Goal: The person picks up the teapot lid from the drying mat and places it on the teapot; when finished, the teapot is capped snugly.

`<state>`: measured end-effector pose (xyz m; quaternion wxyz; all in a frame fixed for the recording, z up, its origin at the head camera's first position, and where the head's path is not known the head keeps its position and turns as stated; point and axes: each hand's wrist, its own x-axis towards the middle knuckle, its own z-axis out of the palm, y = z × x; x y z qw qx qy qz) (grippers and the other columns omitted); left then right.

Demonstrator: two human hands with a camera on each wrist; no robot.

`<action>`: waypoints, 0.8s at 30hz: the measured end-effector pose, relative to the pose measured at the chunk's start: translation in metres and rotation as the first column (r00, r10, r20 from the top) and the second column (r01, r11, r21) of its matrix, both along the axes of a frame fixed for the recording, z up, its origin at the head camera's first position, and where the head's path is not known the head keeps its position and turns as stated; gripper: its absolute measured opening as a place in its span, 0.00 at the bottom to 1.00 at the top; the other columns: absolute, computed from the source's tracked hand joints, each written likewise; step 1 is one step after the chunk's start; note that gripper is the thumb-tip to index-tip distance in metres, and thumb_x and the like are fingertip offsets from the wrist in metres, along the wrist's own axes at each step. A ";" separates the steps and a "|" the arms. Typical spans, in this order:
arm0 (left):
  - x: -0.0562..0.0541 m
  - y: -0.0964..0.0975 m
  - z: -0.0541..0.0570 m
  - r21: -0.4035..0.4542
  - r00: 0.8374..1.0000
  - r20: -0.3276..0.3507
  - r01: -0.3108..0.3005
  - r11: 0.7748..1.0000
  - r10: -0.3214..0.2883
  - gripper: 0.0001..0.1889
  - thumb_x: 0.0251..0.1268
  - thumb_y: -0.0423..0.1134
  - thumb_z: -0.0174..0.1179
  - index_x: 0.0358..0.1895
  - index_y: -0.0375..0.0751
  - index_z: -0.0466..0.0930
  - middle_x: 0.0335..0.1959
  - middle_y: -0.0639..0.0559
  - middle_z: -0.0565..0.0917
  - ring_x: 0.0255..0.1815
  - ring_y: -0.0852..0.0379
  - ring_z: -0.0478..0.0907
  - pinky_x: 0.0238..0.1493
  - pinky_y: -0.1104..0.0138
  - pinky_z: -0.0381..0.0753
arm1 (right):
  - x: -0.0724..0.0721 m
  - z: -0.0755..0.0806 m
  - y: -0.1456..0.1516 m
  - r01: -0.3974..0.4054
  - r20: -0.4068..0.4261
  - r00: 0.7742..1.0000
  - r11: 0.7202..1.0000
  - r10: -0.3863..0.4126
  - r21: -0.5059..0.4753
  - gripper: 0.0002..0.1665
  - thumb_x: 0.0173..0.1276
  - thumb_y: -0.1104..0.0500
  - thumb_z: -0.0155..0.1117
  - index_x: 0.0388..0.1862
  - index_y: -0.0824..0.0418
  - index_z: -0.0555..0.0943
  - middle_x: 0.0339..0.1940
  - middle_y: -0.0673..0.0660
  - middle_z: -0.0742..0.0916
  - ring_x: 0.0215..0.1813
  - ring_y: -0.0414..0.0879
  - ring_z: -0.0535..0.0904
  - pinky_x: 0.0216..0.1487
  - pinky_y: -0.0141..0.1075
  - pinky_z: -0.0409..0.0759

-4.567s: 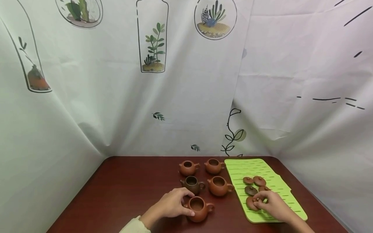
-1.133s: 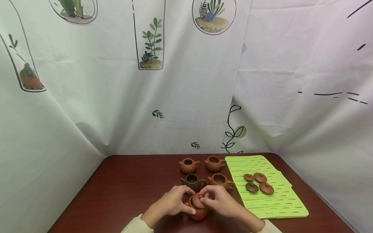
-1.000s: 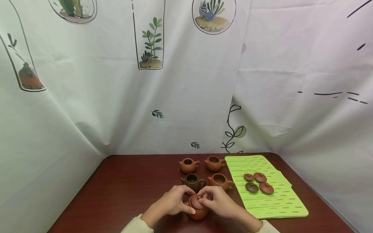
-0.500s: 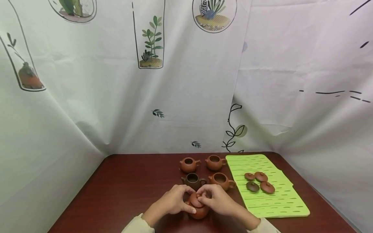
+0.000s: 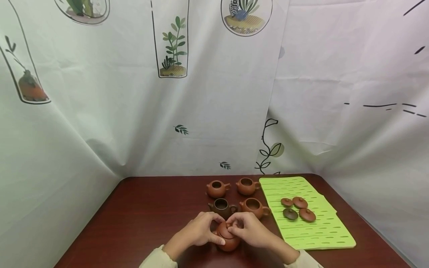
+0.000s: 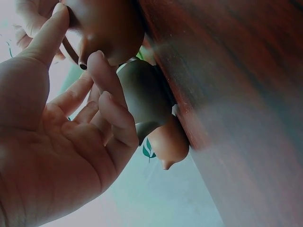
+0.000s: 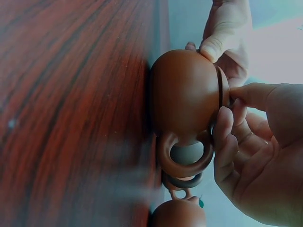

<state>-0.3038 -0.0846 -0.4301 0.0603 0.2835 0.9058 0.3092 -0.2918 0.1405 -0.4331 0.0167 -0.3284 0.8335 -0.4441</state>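
A small reddish-brown clay teapot (image 5: 230, 244) stands on the table near the front, its spout toward my left hand (image 5: 200, 230). That hand holds the pot at the spout side, thumb and forefinger at the rim. My right hand (image 5: 252, 230) pinches the knob of the lid (image 5: 225, 231), which covers the pot's mouth. In the right wrist view a thin dark line runs between the lid (image 7: 222, 85) and the teapot body (image 7: 184, 94), and the ring handle (image 7: 183, 163) is below. The fingers largely hide the knob.
Behind stand several lidless teapots: a dark one (image 5: 221, 208), a brown one (image 5: 253, 207), and two more brown ones at the back. On the right, a green mat (image 5: 321, 234) bears several lids, one dark (image 5: 290, 214). White printed cloth (image 5: 214, 111) surrounds the table.
My right hand has brought a lid from the green mat to the front teapot. The lid was tilted over the mouth a second ago and now lies over it. My left hand stays on the pot.
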 end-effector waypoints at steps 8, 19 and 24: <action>0.000 0.000 0.000 0.000 1.000 0.016 -0.005 1.000 0.005 0.28 0.45 0.54 0.78 0.51 0.51 0.84 0.45 0.63 0.83 0.51 0.58 0.80 0.49 0.60 0.79 | -0.001 -0.002 0.000 -0.002 -0.017 1.000 1.000 0.002 0.007 0.04 0.69 0.59 0.67 0.41 0.56 0.85 0.25 0.42 0.81 0.25 0.31 0.73 0.28 0.29 0.75; -0.002 0.000 -0.002 -0.008 1.000 -0.010 0.000 1.000 0.000 0.29 0.45 0.55 0.78 0.52 0.50 0.84 0.46 0.61 0.83 0.52 0.58 0.80 0.49 0.61 0.79 | -0.001 -0.001 -0.001 -0.005 -0.016 1.000 1.000 0.006 0.019 0.03 0.70 0.59 0.66 0.41 0.55 0.85 0.25 0.42 0.80 0.25 0.32 0.73 0.28 0.29 0.75; -0.002 0.001 -0.001 -0.041 1.000 -0.006 -0.005 0.999 0.004 0.29 0.45 0.57 0.77 0.53 0.52 0.84 0.47 0.62 0.83 0.52 0.58 0.79 0.48 0.58 0.80 | -0.001 -0.002 0.000 -0.017 -0.008 1.000 1.000 0.017 0.013 0.04 0.70 0.58 0.67 0.41 0.57 0.85 0.25 0.43 0.81 0.25 0.32 0.74 0.28 0.29 0.75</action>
